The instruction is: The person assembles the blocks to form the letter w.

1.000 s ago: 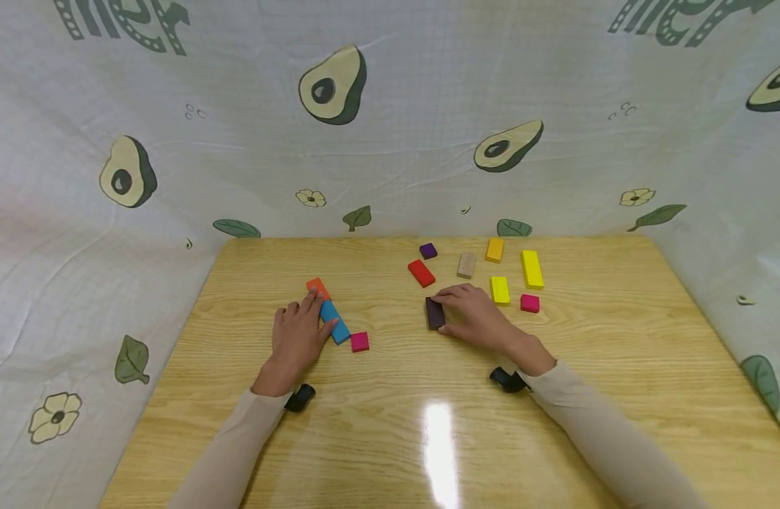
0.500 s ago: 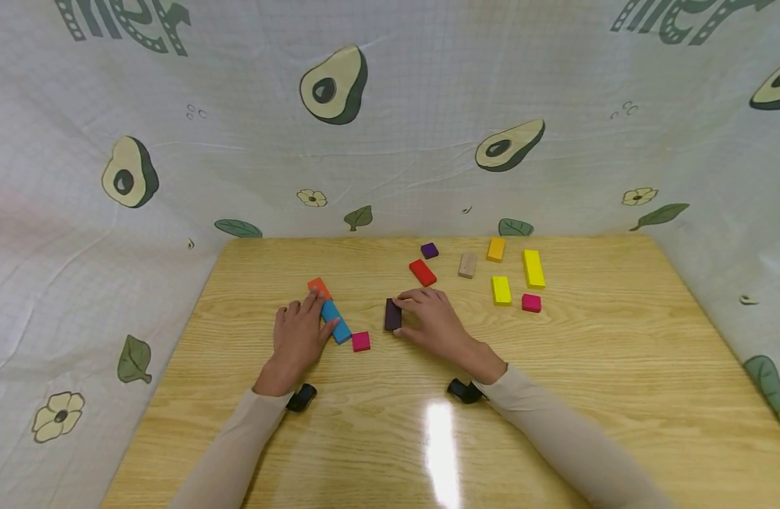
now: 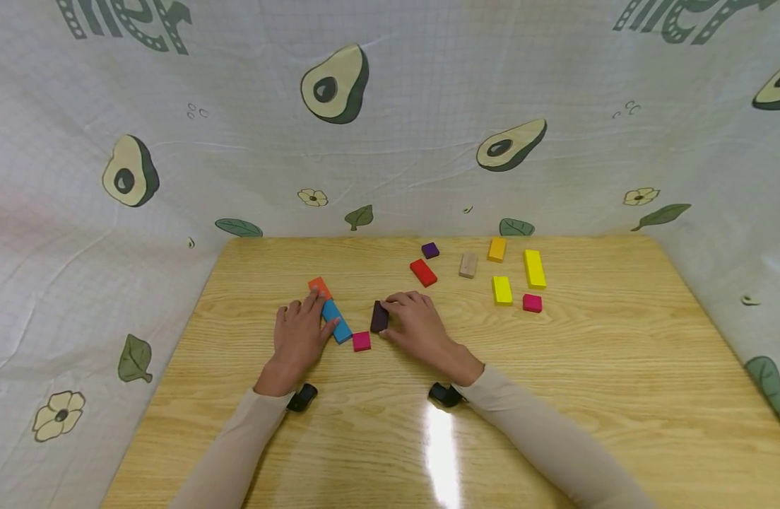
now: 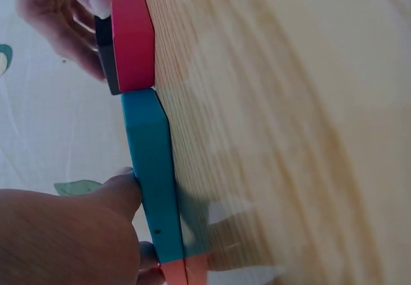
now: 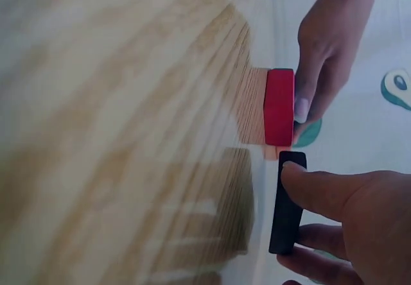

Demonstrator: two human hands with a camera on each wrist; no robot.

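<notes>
In the head view my left hand (image 3: 297,336) rests against two blocks laid end to end. Its fingertips touch the orange block (image 3: 318,284), and its thumb lies along the blue block (image 3: 338,324). A small pink block (image 3: 361,342) sits at the blue block's near end. To its right, my right hand (image 3: 418,329) pinches a dark, nearly black block (image 3: 379,317) between thumb and fingers. The right wrist view shows the thumb on one face of that dark block (image 5: 287,211), just short of the pink block (image 5: 279,107).
Beyond the right hand lie a red block (image 3: 423,273), a purple block (image 3: 430,250), a plain wooden block (image 3: 468,265), an orange-yellow block (image 3: 497,249), two yellow blocks (image 3: 501,290) and another pink block (image 3: 533,303). A printed cloth (image 3: 403,177) borders the wooden table (image 3: 606,339).
My right hand has moved left across the table with the dark block, coming close to the pink and blue blocks. The left hand has stayed in place.
</notes>
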